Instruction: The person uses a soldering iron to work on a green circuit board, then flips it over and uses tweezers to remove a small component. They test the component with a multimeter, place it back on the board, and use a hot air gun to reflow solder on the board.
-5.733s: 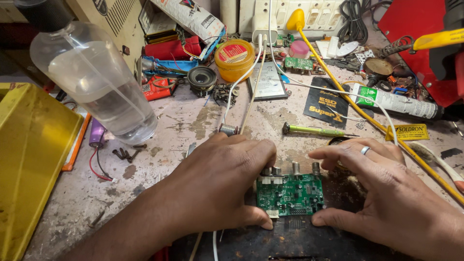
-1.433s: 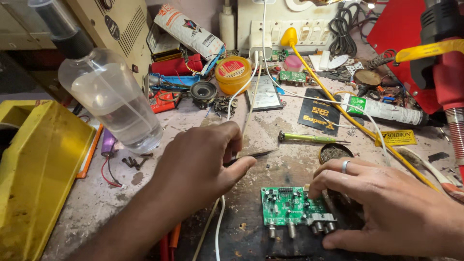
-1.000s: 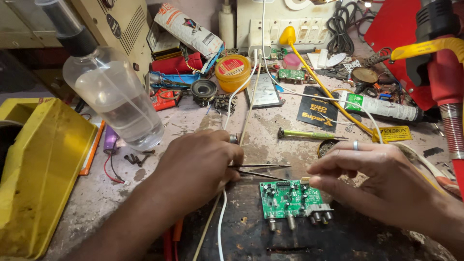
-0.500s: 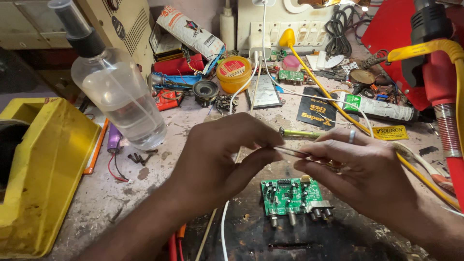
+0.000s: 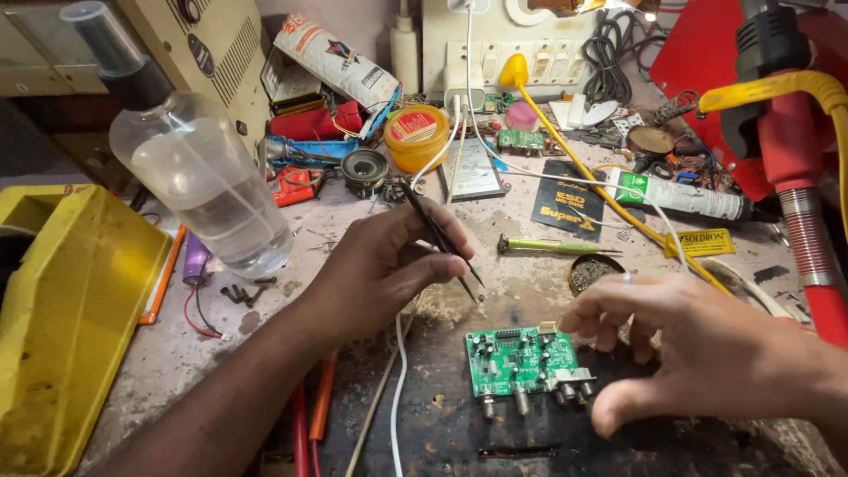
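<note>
left grip: left hand point(image 5: 384, 269) pinching black tweezers point(image 5: 439, 237), thumb and fingers closed together on the shaft, tips pointing down-right, upper end sticking up past the knuckles
tweezers tips: hanging above the bench, up-left of the board, not touching it
right grip: right hand point(image 5: 707, 353) holding nothing, fingers spread apart and curling down, ring showing on one finger
right fingertips: hovering just beside the board's right edge, thumb low near the metal jacks; contact hard to tell
board: green circuit board point(image 5: 521, 360) lying flat on a dark mat point(image 5: 548, 433), between the two hands, silver jacks lining its lower edge
mat: lying on the worn workbench point(image 5: 132, 353), near edge
cables: white cable point(image 5: 397, 389) running down under the left hand, orange one just beside it
behind tweezers: green screwdriver point(image 5: 556, 248) lying flat, small round tin point(image 5: 594, 272) just beside its right end
left side: clear spray bottle point(image 5: 199, 177) standing upright, yellow bin point(image 5: 71, 327) leaning at the far left
back: orange jar point(image 5: 417, 137), small black speaker point(image 5: 365, 168), white power strip point(image 5: 530, 62) against the wall
right side: white tube point(image 5: 680, 196) lying down, red tool point(image 5: 786, 150) with yellow hose, well apart from the board
</note>
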Demonstrator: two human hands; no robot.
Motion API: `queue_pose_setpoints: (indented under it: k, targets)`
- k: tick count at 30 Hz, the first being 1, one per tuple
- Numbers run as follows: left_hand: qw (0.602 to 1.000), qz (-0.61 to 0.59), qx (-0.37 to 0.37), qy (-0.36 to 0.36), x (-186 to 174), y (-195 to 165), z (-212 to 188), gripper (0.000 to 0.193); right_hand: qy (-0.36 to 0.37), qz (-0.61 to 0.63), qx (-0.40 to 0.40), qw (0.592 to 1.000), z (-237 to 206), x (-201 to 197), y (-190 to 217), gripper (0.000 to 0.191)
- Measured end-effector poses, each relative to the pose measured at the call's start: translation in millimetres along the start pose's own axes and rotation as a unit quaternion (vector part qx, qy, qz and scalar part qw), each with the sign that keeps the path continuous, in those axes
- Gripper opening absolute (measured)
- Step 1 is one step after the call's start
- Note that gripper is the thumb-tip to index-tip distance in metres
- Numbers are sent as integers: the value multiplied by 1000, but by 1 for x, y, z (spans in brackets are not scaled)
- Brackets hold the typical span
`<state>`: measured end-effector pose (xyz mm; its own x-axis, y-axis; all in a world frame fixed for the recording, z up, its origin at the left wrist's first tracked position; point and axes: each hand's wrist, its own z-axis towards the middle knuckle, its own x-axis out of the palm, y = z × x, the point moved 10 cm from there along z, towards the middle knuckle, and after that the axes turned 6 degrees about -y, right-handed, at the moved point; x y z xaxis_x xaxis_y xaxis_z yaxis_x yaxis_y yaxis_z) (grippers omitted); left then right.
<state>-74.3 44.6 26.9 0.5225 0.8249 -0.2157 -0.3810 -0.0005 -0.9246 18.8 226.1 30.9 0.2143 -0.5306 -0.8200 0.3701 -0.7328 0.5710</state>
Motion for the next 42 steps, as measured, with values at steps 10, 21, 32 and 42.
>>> queue_pose_setpoints:
  k: [10, 21, 32, 42]
  targets:
    - [998, 15, -54, -23, -3, 23, 5, 17, 73, -42, 141, 986, -1, 10, -4, 87]
    - [998, 24, -52, -25, -1, 17, 4, 16, 105, -60, 197, 973, -4, 16, -9, 95]
    - [987, 153, -15, -45, 0, -12, -6, 21, 99, -57, 175, 978, -1, 13, -2, 91]
    - [984, 174, -5, -49, -1, -21, -7, 23, 93, -37, 140, 985, -1, 13, -1, 88]
